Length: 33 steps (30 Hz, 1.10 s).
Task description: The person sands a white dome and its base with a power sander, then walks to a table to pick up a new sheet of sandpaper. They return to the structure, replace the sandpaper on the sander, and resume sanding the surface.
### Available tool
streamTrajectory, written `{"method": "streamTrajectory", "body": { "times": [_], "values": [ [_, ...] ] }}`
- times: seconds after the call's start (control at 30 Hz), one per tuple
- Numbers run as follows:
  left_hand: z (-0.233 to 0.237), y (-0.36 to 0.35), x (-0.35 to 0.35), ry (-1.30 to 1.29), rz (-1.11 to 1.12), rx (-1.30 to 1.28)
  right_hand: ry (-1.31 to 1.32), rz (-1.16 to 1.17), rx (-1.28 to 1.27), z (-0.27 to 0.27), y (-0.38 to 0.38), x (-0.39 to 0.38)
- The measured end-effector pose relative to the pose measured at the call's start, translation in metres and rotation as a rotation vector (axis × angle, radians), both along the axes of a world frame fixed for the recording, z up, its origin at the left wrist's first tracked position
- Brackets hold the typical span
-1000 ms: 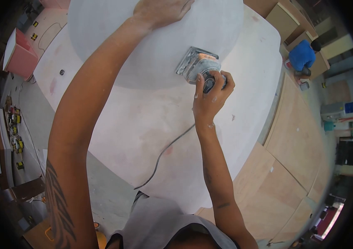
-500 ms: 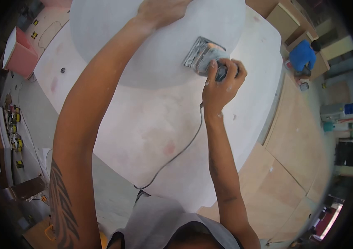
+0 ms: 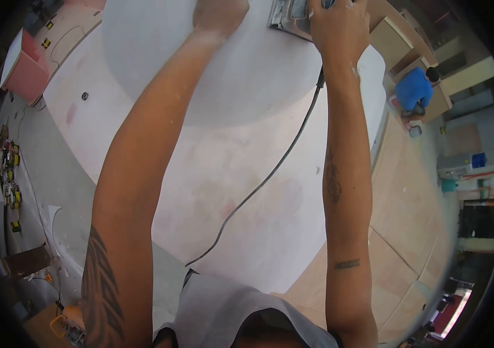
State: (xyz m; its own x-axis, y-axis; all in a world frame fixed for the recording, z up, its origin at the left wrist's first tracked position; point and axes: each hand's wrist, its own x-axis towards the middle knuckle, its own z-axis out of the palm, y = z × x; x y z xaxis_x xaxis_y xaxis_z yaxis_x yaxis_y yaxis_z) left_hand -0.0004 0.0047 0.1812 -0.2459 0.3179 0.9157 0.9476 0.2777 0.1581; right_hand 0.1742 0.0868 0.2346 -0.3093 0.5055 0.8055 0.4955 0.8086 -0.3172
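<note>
Near the top right, my right hand (image 3: 339, 29) is wrapped round a dusty power sander (image 3: 294, 17), whose square pad lies on a large round grey-white panel (image 3: 247, 75). A dark cord (image 3: 270, 174) runs from the sander down across the pale board (image 3: 241, 168) beneath the panel. My left hand (image 3: 219, 16) is on the panel left of the sander, partly cut off by the top edge of the view; its fingers are not clearly visible.
A person in blue (image 3: 414, 90) crouches at the upper right beside wooden boxes. A pink box (image 3: 29, 69) stands at the upper left. Several tools (image 3: 12, 174) lie along the left. Plywood sheets (image 3: 406, 203) lie at the right.
My right hand has pushed the sander up and to the right, stretching the arm and cord. My left hand has shifted slightly left.
</note>
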Motion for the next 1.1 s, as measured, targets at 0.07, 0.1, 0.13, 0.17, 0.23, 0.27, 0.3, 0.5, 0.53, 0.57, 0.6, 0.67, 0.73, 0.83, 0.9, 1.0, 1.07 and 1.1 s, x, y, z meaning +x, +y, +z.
{"method": "streamTrajectory", "body": {
  "times": [0.07,0.1,0.13,0.17,0.23,0.27,0.3,0.5,0.53,0.57,0.6,0.67,0.73,0.83,0.9,1.0,1.07,1.1],
  "values": [
    [-0.002,0.001,-0.003,-0.01,0.05,0.005,-0.017,-0.01,-0.006,0.01,0.006,-0.006],
    [-0.002,0.001,-0.004,-0.024,0.098,0.005,-0.013,-0.008,-0.001,0.012,0.005,-0.006],
    [-0.002,0.002,-0.004,-0.022,0.099,0.009,-0.014,-0.01,0.0,0.011,0.004,-0.005],
    [-0.002,0.003,-0.004,-0.023,0.12,-0.049,-0.015,-0.012,0.0,0.011,0.002,-0.004],
    [-0.001,0.003,-0.003,-0.023,0.141,-0.102,-0.014,-0.022,0.05,-0.009,-0.003,0.002],
    [-0.001,0.003,-0.003,0.015,0.169,-0.118,-0.017,-0.033,0.095,-0.022,-0.007,0.006],
    [0.0,0.003,-0.002,0.054,0.196,-0.134,0.001,-0.021,0.056,-0.032,-0.016,0.01],
    [-0.001,0.002,0.002,0.126,0.21,-0.21,0.052,0.019,-0.143,-0.111,-0.073,0.054],
    [-0.001,0.002,0.005,0.124,0.206,-0.215,0.05,0.016,-0.149,-0.124,-0.078,0.06],
    [0.001,0.007,0.007,0.12,0.204,-0.238,0.066,0.023,-0.185,-0.136,-0.077,0.065],
    [0.003,0.009,0.011,0.118,0.204,-0.26,0.085,0.033,-0.22,-0.146,-0.077,0.071],
    [0.008,0.008,0.017,0.123,0.201,-0.276,0.08,0.029,-0.258,-0.166,-0.077,0.079],
    [0.01,0.008,0.014,0.13,0.204,-0.295,0.127,0.028,-0.318,-0.185,-0.079,0.083],
    [0.011,0.011,0.008,0.135,0.156,-0.285,0.176,0.051,-0.387,-0.207,-0.081,0.087],
    [0.016,0.011,0.004,0.122,0.152,-0.299,0.219,0.055,-0.437,-0.226,-0.08,0.087],
    [0.015,0.011,0.0,0.159,0.162,-0.288,0.31,0.065,-0.517,-0.241,-0.081,0.085],
    [0.011,0.01,-0.003,0.174,0.174,-0.289,0.355,0.072,-0.552,-0.246,-0.08,0.085],
    [0.009,0.008,-0.003,0.186,0.187,-0.288,0.352,0.068,-0.514,-0.242,-0.078,0.084]
  ]
}}
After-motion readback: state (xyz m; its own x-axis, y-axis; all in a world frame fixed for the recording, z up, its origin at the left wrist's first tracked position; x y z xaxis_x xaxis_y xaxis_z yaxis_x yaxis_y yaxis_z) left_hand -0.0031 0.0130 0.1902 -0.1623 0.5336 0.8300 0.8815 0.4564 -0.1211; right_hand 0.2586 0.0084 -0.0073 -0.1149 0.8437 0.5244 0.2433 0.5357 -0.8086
